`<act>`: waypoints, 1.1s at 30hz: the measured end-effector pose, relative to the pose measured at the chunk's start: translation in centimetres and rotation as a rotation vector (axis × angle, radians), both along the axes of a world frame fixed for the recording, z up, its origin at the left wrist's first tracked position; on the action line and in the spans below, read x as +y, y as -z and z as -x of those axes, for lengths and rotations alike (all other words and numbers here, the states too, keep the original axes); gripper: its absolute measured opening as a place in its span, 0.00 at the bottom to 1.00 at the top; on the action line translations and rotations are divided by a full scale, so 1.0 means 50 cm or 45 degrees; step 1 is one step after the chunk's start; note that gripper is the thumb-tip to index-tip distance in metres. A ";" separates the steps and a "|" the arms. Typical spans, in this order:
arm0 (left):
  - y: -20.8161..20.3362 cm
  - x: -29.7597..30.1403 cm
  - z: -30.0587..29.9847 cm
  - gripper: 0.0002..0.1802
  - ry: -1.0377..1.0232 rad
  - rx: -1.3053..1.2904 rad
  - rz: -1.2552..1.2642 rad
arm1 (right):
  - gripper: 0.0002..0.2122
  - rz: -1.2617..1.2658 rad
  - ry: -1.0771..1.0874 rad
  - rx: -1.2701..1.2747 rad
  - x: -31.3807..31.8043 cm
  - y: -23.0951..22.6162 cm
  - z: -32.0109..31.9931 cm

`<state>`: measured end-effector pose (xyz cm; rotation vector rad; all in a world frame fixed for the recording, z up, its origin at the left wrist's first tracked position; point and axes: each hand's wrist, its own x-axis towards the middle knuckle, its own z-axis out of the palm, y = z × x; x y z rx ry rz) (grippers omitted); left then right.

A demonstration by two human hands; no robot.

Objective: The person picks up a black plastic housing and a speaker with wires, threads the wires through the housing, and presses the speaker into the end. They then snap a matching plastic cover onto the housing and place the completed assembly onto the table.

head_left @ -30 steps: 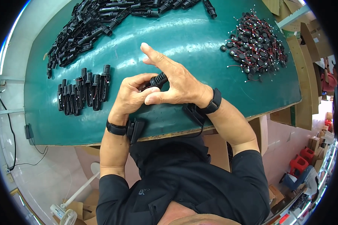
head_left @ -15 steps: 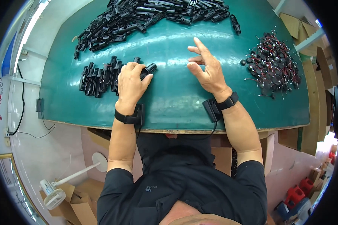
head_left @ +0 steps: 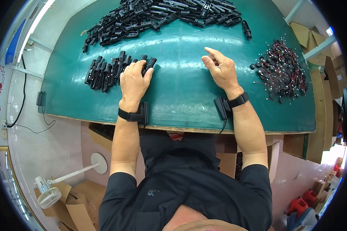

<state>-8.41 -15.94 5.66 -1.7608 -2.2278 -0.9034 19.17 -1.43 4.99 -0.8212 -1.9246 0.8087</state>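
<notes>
My left hand (head_left: 135, 80) lies over the right end of a row of black plastic casings (head_left: 104, 75) with ribbed ends. Its thumb and fingers close around the rightmost casing (head_left: 150, 64), whose ribbed tip sticks out beyond them; the lower part of that casing is hidden by the hand. Above the table to the right, my right hand (head_left: 222, 72) is raised with its fingers half bent and the thumb apart from them. Nothing shows in it. Each wrist wears a black strap with a small box.
A large heap of similar black casings (head_left: 142, 21) covers the far side of the green table (head_left: 181, 104). One single casing (head_left: 246, 30) lies apart at its right. Small round black parts with red wires (head_left: 283, 71) are piled at the right. A fan (head_left: 48, 194) stands lower left.
The rightmost casing, tilted before, now stands more in line with the row under my left hand. My right hand has moved slightly right, its fingers drawing in.
</notes>
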 end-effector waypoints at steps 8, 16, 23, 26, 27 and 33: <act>-0.027 0.012 0.013 0.23 -0.143 0.185 0.247 | 0.18 0.076 0.084 -0.084 0.040 0.002 -0.026; -0.094 0.053 -0.066 0.24 0.243 0.162 0.036 | 0.21 -0.174 0.628 -0.516 0.256 -0.046 -0.107; -0.065 0.088 -0.107 0.23 0.537 -0.190 0.120 | 0.18 -0.118 0.789 -1.045 0.345 -0.024 -0.092; -0.049 0.094 -0.092 0.22 0.562 -0.374 0.185 | 0.18 0.010 0.825 -1.185 0.359 -0.001 -0.099; -0.046 0.097 -0.089 0.22 0.555 -0.449 0.210 | 0.17 0.021 0.796 -1.123 0.358 0.001 -0.101; -0.031 0.143 -0.092 0.26 0.627 -0.578 -0.021 | 0.07 -0.342 0.583 -0.618 0.262 -0.040 -0.079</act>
